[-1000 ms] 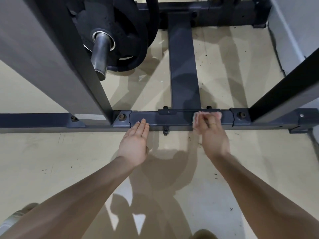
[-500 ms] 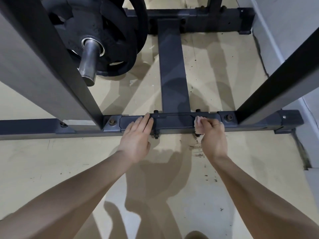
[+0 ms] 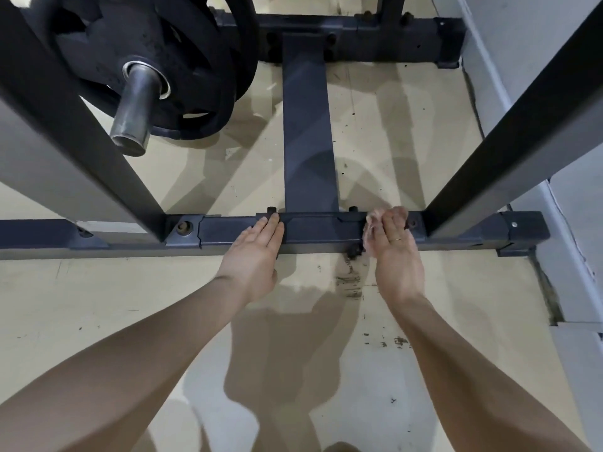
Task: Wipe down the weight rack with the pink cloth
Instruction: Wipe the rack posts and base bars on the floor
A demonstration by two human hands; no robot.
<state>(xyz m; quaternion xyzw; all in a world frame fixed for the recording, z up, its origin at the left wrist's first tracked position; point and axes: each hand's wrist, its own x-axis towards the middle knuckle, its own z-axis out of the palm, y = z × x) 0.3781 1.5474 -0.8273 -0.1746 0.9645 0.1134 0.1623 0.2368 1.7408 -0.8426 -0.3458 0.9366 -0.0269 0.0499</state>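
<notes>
On the weight rack's front floor bar, the left hand rests flat with straight fingers, while the right hand presses one pink cloth beneath curled fingers, near two uprights.

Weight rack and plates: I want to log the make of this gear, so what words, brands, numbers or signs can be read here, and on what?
None can be read.
Weight plates: raised marks on the black face, too dark and blurred to read.
Base bar of the weight rack: no label or lettering shows.
Pink cloth under the right hand: no print visible.
</notes>
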